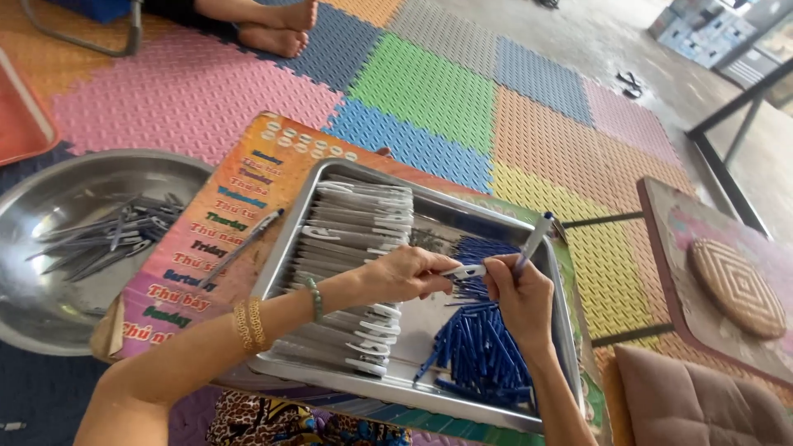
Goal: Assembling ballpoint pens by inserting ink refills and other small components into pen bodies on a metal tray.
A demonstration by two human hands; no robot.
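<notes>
Pinching a white pen cap [467, 270] between closed fingertips, the left hand [405, 274] is meeting the right hand [519, 299] at the centre of the frame, above a steel tray [429, 211]. That right hand is gripping a blue-and-white pen barrel [531, 242], fingers closed round its lower end, tip pointing toward upper right. Rows of white caps [351, 248] are filling the tray's left half; blue parts [483, 347] are lying heaped at lower right. One assembled pen [241, 248] is resting on the low printed table [198, 239], beside a metal bowl [49, 206] of grey pieces at left. Judged from this: lining cap and barrel straight, hands kept close together, should help them seat cleanly.
</notes>
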